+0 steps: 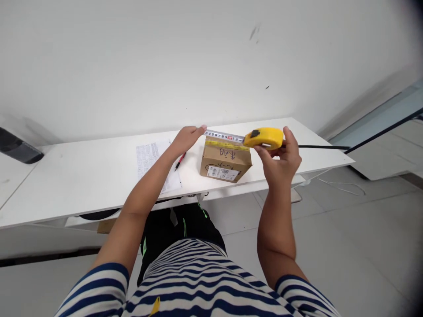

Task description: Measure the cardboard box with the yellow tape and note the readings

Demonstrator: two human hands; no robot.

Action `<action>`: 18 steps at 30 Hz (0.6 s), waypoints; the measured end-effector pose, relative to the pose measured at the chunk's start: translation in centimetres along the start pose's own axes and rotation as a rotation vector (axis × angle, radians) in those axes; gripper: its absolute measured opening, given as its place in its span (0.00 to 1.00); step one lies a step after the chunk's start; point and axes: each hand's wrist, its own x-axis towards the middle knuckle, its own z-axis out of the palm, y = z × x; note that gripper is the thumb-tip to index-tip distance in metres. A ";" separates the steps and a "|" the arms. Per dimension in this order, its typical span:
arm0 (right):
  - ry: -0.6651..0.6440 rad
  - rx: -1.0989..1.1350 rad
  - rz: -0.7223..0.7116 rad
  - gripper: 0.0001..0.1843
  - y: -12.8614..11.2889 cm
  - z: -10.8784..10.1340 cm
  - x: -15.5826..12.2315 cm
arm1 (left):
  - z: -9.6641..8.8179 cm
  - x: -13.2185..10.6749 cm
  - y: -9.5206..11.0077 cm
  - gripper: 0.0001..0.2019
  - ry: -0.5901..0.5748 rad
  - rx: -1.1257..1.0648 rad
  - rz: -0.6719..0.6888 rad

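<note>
My right hand [280, 156] grips a yellow tape measure [264, 138] by its case, just right of a brown cardboard box [218, 157]. From the case a white blade [221, 135] with black numbers runs left along the box's far top edge. The blade's free end is pinched in the fingers of my left hand [190, 138], which hide its tip. Handwriting, a yellow strip and a white label show on the box. Whether the blade touches the box, I cannot tell.
The box stands on a long white table [82, 176] against a white wall. Left of it lie printed sheets [150, 156] and a red and black pen [180, 161]. A black bar [324, 147] extends past the table's right end; a cable [343, 182] lies on the floor.
</note>
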 end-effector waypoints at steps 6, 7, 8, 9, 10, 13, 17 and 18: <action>-0.201 0.038 -0.262 0.40 -7.2 1.8 -4.1 | -2.7 -8.2 1.5 0.26 -0.012 -0.312 0.057; -0.281 0.029 -0.270 0.40 -8.7 3.1 -4.8 | -2.9 -9.3 1.3 0.26 -0.041 -0.346 0.024; -0.372 0.009 -0.270 0.40 -10.3 4.6 -5.4 | -3.1 -10.3 1.0 0.27 -0.055 -0.391 -0.014; -0.459 -0.015 -0.265 0.40 -11.8 6.4 -5.9 | -3.3 -11.2 0.6 0.29 -0.046 -0.446 -0.053; -0.533 -0.038 -0.260 0.40 -13.3 8.2 -6.4 | -3.5 -11.9 0.1 0.31 -0.013 -0.508 -0.085; -0.762 -0.047 -0.288 0.41 -16.1 13.2 -7.3 | -4.6 -13.1 -1.9 0.36 0.152 -0.714 -0.128; -0.963 0.090 -0.347 0.45 -14.8 15.7 -8.1 | -6.3 -13.0 -6.1 0.36 0.320 -0.925 -0.185; -0.958 0.108 -0.326 0.44 -13.9 15.5 -8.1 | -6.7 -12.7 -7.3 0.35 0.369 -0.951 -0.206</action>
